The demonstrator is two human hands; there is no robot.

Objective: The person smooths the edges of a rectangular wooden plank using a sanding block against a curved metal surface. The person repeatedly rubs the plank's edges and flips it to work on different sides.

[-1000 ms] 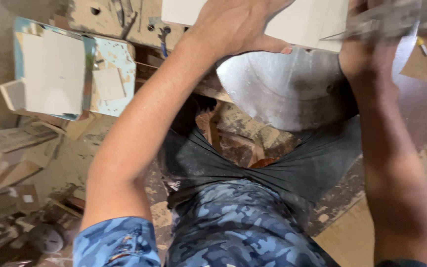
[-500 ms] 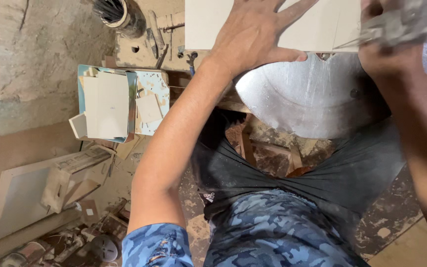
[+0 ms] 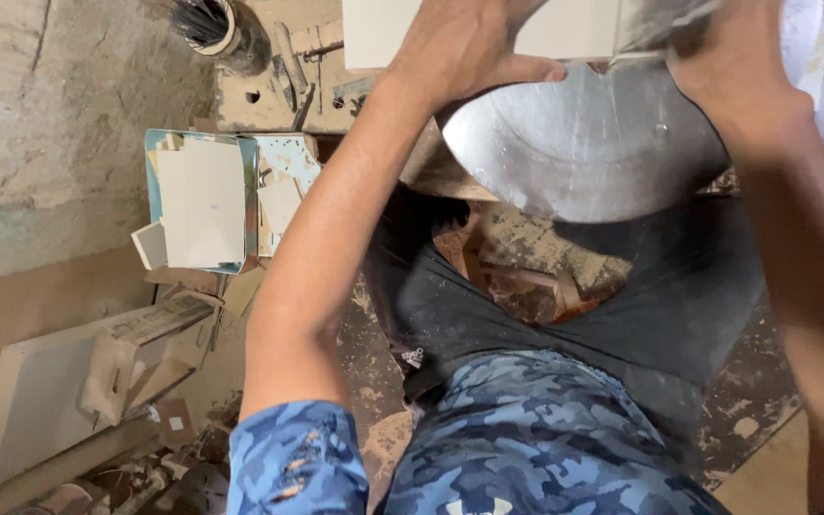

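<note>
My left hand [image 3: 469, 43] presses down on a pale flat board [image 3: 374, 29] at the top edge of the view, thumb stretched along the board's near edge. The board lies on a round, scratched metal saw table [image 3: 584, 143]. My right hand [image 3: 736, 81] is at the upper right, closed around a blurred grey metal tool part [image 3: 665, 19] just above the board's right end. Both forearms reach up over my dark shirt and blue camouflage trousers. The fingertips of both hands are cut off by the frame.
A brush stands in a can [image 3: 207, 24] on a dusty bench at upper left. Pale board offcuts [image 3: 202, 200] are stacked on a blue-edged box. More panels [image 3: 40, 381] lean on the sawdust-covered floor at lower left.
My left hand's spread fingers have drawn together on the board. My right hand with the grey tool part has moved down and left toward the board. The view has shifted slightly.
</note>
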